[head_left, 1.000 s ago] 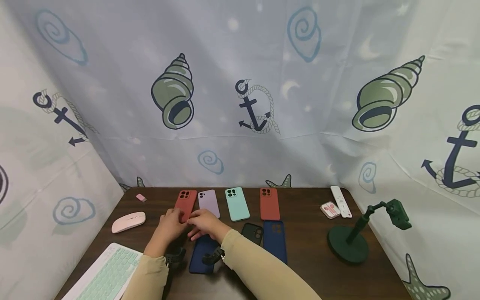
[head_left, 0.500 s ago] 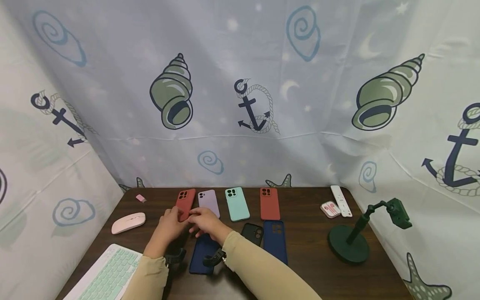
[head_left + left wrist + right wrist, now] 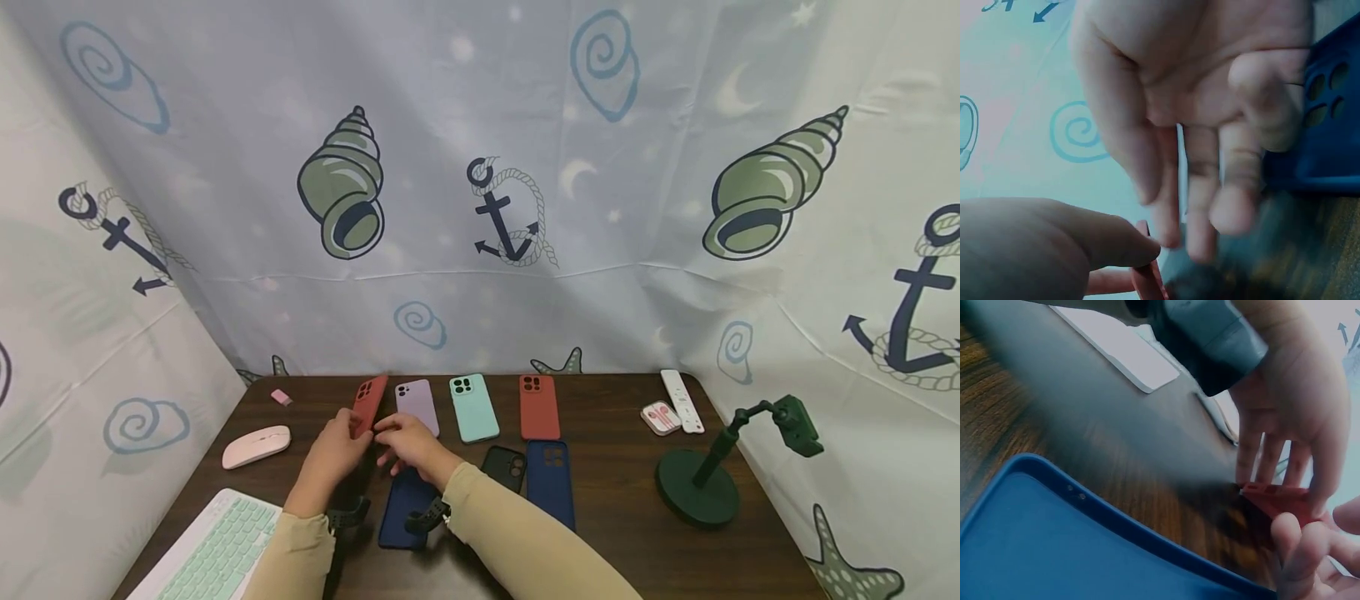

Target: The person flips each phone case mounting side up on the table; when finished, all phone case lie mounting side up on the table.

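Observation:
A red phone case (image 3: 370, 400) with camera cutouts stands tilted on one long edge at the back left of the dark wooden table. My left hand (image 3: 335, 450) holds its near end between thumb and fingers; in the left wrist view the thumb lies against the red case (image 3: 1149, 282). Close on the right hovers my right hand (image 3: 412, 442), its fingers loosely bent and nothing held in them. The right wrist view has its fingertips beside the case (image 3: 1282, 499); whether they touch it I cannot tell. Under the right wrist lies a dark blue case (image 3: 405, 512).
Rightward lie a lilac case (image 3: 417, 404), a mint case (image 3: 475, 408), a second red case (image 3: 540, 408), a black case (image 3: 504, 467) and another blue case (image 3: 551, 483). A mouse (image 3: 257, 447) and keyboard (image 3: 217, 546) sit left; a green stand (image 3: 697, 487) right.
The red case in my left hand has turned up onto its edge and shifted slightly left. The left hand has drawn a little away from the right hand, which has barely moved.

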### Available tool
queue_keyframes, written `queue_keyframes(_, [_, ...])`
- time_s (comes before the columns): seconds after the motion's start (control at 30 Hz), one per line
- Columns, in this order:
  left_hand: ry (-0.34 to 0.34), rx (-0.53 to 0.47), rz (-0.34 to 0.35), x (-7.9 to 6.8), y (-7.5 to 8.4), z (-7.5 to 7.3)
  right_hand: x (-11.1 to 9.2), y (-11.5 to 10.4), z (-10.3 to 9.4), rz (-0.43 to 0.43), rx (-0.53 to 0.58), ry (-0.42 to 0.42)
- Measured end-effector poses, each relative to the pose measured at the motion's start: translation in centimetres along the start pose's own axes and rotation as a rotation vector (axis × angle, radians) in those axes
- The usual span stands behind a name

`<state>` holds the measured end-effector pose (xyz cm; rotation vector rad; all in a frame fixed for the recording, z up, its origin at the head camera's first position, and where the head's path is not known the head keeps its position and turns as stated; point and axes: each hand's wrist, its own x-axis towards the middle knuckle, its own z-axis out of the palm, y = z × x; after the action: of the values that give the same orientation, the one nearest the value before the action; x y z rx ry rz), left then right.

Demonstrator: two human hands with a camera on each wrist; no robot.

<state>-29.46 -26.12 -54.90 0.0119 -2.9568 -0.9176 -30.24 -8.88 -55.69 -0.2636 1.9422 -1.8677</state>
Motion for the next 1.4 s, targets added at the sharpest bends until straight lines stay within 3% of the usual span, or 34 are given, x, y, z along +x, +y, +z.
queue_keyframes(0.33, [-0.014,-0.094,-0.124,-0.3,0.5,-1.5,0.0,0.0,0.7,0.085,-0.041,-0.155])
queue_keyframes(0.6, [0.021,-0.116,-0.152,-0.6,0.7,-2.4,-0.1,-0.7,1.0,0.101,-0.158,-0.242])
queue_keyframes(0.8, [0.02,-0.126,-0.167,-0.5,0.3,-2.2,-0.5,-1.2,1.4,0.097,-0.31,-0.225])
queue_keyframes(1.03, [0.021,0.003,-0.142,-0.2,-0.4,-1.5,-1.0,-2.1,1.3,0.105,-0.561,-0.186])
queue_keyframes(1.2, [-0.046,0.158,-0.12,0.1,-1.3,-0.7,-0.9,-2.1,0.9,0.019,-0.786,-0.198])
queue_keyframes(1.4, [-0.08,0.159,-0.143,0.3,-1.5,-0.2,-1.2,-1.6,-0.1,-0.04,-0.849,-0.211])
